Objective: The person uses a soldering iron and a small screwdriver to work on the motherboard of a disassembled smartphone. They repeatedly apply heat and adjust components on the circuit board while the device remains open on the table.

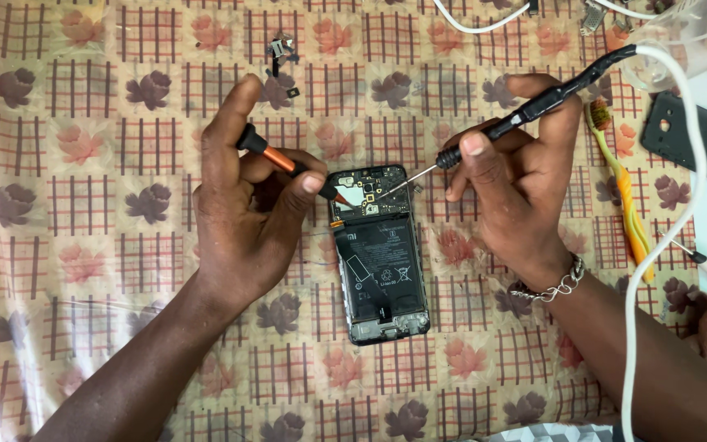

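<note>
While the opened phone lies flat on the flowery worktop, left hand grips an orange-handled tool and right hand pinches a soldering iron, both tips on the board; looks mid-rework, next needs steady tips
</note>
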